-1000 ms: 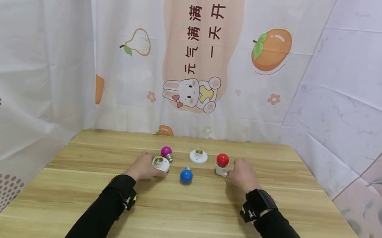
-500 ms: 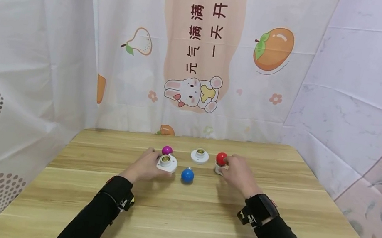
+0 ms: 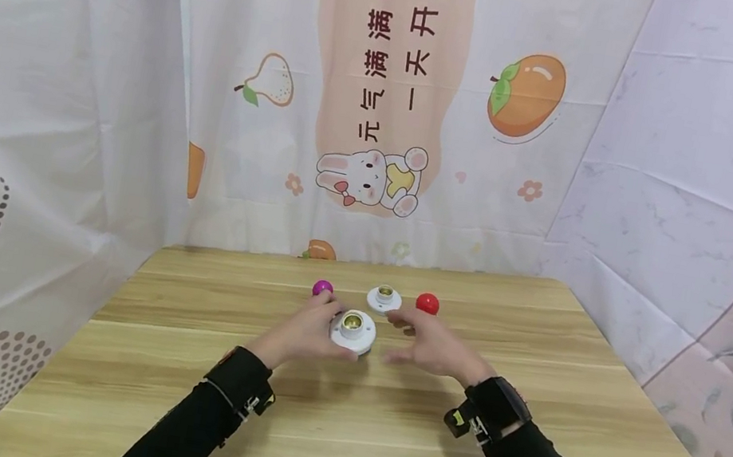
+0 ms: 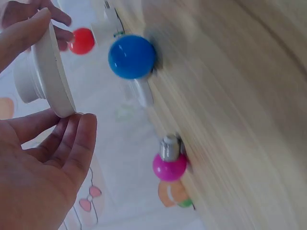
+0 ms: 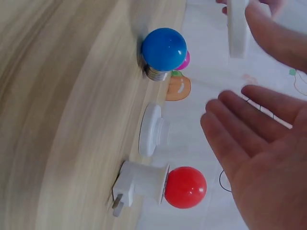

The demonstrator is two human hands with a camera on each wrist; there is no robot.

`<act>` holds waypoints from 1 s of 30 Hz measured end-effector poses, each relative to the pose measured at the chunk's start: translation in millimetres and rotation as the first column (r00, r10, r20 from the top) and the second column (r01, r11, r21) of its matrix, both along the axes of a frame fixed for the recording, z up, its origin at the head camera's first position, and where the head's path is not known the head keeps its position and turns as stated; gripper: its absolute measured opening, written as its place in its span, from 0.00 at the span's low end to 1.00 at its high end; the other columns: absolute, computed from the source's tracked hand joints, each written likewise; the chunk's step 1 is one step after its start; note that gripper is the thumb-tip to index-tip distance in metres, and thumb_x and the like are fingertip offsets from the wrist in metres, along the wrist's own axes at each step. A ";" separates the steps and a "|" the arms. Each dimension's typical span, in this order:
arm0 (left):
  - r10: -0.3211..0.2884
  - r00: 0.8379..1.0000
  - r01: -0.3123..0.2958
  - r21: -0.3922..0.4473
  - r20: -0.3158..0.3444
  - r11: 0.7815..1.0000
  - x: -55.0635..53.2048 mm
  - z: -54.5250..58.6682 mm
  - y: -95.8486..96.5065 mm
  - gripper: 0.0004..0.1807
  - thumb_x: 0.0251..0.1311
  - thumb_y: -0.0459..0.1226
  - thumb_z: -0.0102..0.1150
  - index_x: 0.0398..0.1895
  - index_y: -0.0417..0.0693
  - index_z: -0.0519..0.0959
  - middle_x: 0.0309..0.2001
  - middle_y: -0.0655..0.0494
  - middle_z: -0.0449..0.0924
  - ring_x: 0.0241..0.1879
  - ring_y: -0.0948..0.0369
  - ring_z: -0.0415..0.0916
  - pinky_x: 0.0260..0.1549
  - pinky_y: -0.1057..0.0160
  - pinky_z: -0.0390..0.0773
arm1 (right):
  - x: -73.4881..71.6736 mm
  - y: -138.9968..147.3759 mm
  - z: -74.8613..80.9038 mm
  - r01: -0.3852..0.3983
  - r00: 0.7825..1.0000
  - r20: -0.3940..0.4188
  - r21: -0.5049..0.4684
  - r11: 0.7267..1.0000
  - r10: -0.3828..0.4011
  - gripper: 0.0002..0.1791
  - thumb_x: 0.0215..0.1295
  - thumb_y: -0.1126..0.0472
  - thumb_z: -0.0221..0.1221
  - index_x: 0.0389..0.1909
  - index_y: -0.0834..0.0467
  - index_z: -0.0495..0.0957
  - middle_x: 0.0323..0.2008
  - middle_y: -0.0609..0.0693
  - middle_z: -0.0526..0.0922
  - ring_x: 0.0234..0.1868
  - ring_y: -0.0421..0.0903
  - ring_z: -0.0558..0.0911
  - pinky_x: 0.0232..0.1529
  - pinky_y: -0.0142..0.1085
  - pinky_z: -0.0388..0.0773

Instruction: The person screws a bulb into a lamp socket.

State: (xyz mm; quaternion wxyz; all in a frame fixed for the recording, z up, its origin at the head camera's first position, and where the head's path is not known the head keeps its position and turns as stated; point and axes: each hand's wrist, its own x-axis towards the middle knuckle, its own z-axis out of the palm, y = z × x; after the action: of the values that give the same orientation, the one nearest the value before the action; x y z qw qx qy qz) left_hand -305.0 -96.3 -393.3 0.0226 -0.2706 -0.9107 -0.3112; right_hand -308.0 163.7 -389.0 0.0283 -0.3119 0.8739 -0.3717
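Observation:
My left hand (image 3: 301, 335) grips a white round lamp holder (image 3: 351, 339) by its edge, thumb on one side and fingers on the other. It is raised over the table with its brass-lined socket facing up. Close to its right side, my right hand (image 3: 444, 348) has its fingers extended and holds nothing. A blue bulb (image 5: 164, 49) lies on the table below the held lamp holder, which hides it in the head view. The red bulb (image 5: 185, 187) sits in a white plug-in socket (image 5: 146, 182) with metal prongs, behind the right hand.
Another white round lamp holder (image 3: 383, 302) rests on the wooden table (image 3: 329, 449) toward the back. A magenta bulb (image 4: 170, 166) with a silver screw base lies beyond the left hand. Printed curtains (image 3: 243, 184) hang behind the table and at both sides.
My left hand has lifted the lamp holder and carried it right, over the blue bulb. My right hand has let go of the red bulb and its socket and moved left toward the lamp holder.

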 end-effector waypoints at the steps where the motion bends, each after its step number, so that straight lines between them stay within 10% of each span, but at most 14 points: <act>1: -0.016 1.000 0.016 0.005 0.003 1.000 1.6 0.6 2.8 0.40 0.42 0.46 0.84 0.59 0.39 0.78 0.49 0.51 0.70 0.49 0.56 0.70 0.51 0.54 0.74 | 0.8 -0.1 -0.9 -0.018 1.000 0.009 -0.002 1.000 0.018 0.40 0.53 0.56 0.77 0.66 0.64 0.73 0.60 0.63 0.78 0.60 0.64 0.78 0.61 0.55 0.74; 13: -0.120 0.989 0.119 0.018 0.083 0.993 15.7 6.6 18.7 0.43 0.46 0.52 0.81 0.66 0.49 0.76 0.48 0.58 0.69 0.50 0.60 0.67 0.49 0.58 0.74 | 6.1 -0.7 -6.4 -0.116 0.993 0.016 -0.041 0.992 0.117 0.45 0.49 0.53 0.79 0.69 0.56 0.72 0.63 0.50 0.78 0.61 0.53 0.79 0.62 0.52 0.75; 30: -0.101 0.990 0.068 0.283 0.103 0.957 19.9 -4.4 20.8 0.49 0.50 0.54 0.78 0.73 0.48 0.66 0.65 0.52 0.69 0.63 0.57 0.69 0.62 0.48 0.70 | 12.2 -2.8 -3.1 -0.067 0.993 0.080 -0.235 0.970 0.087 0.41 0.53 0.54 0.78 0.67 0.62 0.74 0.61 0.54 0.80 0.59 0.53 0.81 0.64 0.53 0.73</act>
State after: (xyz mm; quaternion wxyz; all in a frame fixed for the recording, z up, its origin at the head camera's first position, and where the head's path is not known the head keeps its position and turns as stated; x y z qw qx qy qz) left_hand -285.1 -75.5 -397.7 -0.0061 -0.2848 -0.8452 -0.4521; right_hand -295.8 161.0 -392.2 0.0453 -0.3298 0.8097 -0.4832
